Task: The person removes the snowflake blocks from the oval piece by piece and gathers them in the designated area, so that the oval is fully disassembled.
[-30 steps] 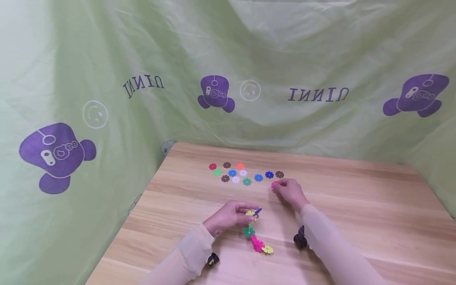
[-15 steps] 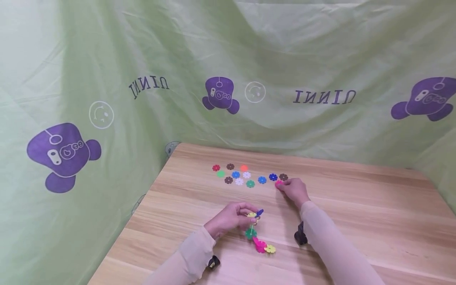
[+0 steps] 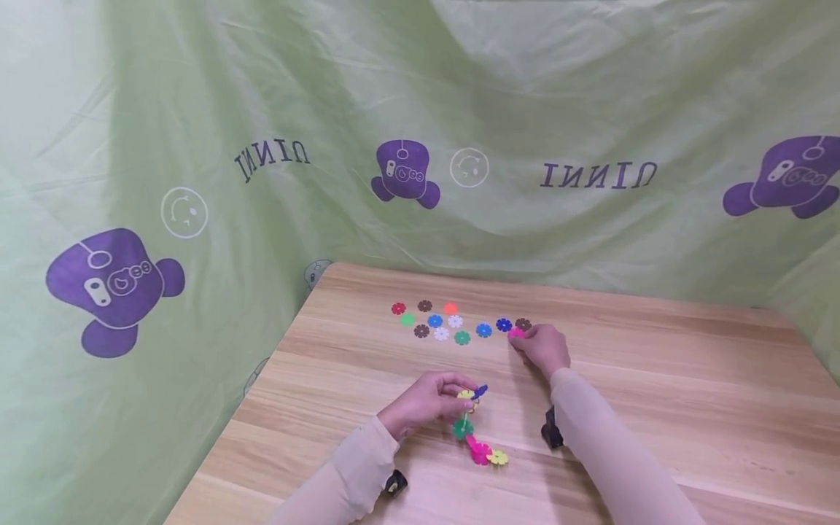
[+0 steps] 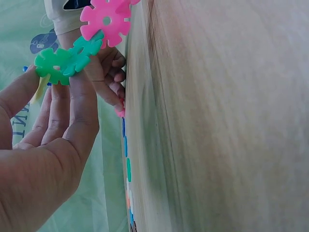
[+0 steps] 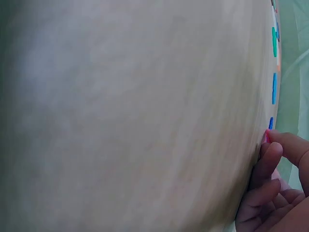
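My left hand (image 3: 426, 403) holds a chain of joined flower-shaped plastic discs (image 3: 474, 434) by its top end, with yellow and blue discs at my fingers and green, pink and yellow ones trailing toward me on the table. In the left wrist view the green disc (image 4: 60, 60) and pink disc (image 4: 106, 19) stand beside my fingers. My right hand (image 3: 543, 348) is farther back, its fingertips curled on a loose pink disc (image 3: 516, 333) lying on the wooden table (image 3: 656, 379). The same pink disc (image 5: 265, 137) shows edge-on at my fingertips in the right wrist view.
Several loose discs (image 3: 453, 322) in red, brown, orange, green, blue and white lie in a cluster behind my hands, a dark blue disc (image 3: 503, 324) and a brown disc (image 3: 523, 323) nearest the right hand. Green printed cloth (image 3: 420, 146) hangs behind and left of the table.
My right hand has shifted slightly back and right with the pink disc, closer to the brown and dark blue discs. The left hand and its chain stayed put.
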`<state>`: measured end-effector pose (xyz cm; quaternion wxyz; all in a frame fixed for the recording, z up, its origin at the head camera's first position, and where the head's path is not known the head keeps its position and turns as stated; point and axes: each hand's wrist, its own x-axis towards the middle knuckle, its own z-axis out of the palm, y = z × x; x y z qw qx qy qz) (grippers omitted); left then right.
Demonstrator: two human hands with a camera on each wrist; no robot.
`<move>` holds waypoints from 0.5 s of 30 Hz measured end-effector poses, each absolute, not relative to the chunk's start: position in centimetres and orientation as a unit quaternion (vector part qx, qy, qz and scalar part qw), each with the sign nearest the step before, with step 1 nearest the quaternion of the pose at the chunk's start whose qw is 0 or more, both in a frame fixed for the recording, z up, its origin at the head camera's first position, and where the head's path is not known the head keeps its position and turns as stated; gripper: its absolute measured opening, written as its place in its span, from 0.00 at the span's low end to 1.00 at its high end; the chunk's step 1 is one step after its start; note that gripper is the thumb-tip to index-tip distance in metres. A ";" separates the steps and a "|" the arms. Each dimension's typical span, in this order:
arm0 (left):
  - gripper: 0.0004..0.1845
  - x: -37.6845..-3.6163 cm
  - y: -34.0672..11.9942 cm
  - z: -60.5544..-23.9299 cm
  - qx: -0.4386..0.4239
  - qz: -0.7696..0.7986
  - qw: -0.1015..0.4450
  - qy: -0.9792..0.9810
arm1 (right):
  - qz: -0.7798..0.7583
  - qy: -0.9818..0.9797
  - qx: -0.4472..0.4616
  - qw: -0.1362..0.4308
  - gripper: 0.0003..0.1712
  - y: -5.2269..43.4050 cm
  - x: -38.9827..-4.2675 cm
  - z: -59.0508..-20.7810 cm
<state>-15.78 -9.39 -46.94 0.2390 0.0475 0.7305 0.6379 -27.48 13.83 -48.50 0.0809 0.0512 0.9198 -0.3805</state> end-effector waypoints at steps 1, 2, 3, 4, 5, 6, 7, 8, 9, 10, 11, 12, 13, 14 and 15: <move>0.15 -15.8 -9.4 -47.0 0.048 0.637 0.241 0.731 | -0.380 0.920 0.051 0.080 0.22 13.9 -27.4 -48.5; 0.15 -15.9 -9.4 -47.0 0.049 0.637 0.242 0.730 | -0.379 0.921 0.052 0.078 0.22 13.9 -27.4 -48.5; 0.15 -15.9 -9.4 -47.1 0.049 0.637 0.244 0.730 | -0.380 0.920 0.052 0.078 0.23 14.0 -27.4 -48.6; 0.15 -15.9 -9.4 -47.1 0.050 0.636 0.246 0.730 | -0.381 0.920 0.052 0.078 0.23 14.0 -27.4 -48.6; 0.15 -15.9 -9.4 -47.1 0.051 0.635 0.248 0.730 | -0.383 0.919 0.052 0.079 0.23 14.0 -27.3 -48.6; 0.15 -15.9 -9.4 -47.1 0.051 0.635 0.249 0.730 | -0.386 0.918 0.052 0.080 0.23 14.1 -27.3 -48.6; 0.15 -15.9 -9.4 -47.1 0.053 0.635 0.249 0.729 | -0.389 0.916 0.052 0.081 0.24 14.2 -27.2 -48.5; 0.15 -15.9 -9.3 -47.1 0.054 0.635 0.249 0.729 | -0.392 0.915 0.053 0.082 0.25 14.2 -27.2 -48.5; 0.15 -16.0 -9.3 -47.1 0.055 0.635 0.249 0.729 | -0.396 0.913 0.053 0.084 0.25 14.3 -27.1 -48.5; 0.15 -16.0 -9.2 -47.1 0.057 0.634 0.248 0.730 | -0.399 0.911 0.054 0.084 0.25 14.4 -27.0 -48.5; 0.15 -16.0 -9.2 -47.1 0.058 0.634 0.247 0.730 | -0.404 0.909 0.054 0.084 0.25 14.4 -26.9 -48.5; 0.15 -16.0 -9.1 -47.2 0.059 0.634 0.246 0.731 | -0.412 0.906 0.052 0.085 0.25 14.4 -26.8 -48.6; 0.15 -16.0 -9.1 -47.2 0.060 0.634 0.244 0.731 | -0.422 0.901 0.049 0.087 0.24 14.4 -26.6 -48.5; 0.15 -16.0 -9.0 -47.2 0.062 0.633 0.243 0.732 | -0.433 0.895 0.045 0.093 0.23 14.3 -26.4 -48.5; 0.15 -15.9 -9.0 -47.1 0.063 0.632 0.242 0.734 | -0.444 0.890 0.037 0.097 0.22 14.1 -26.1 -48.4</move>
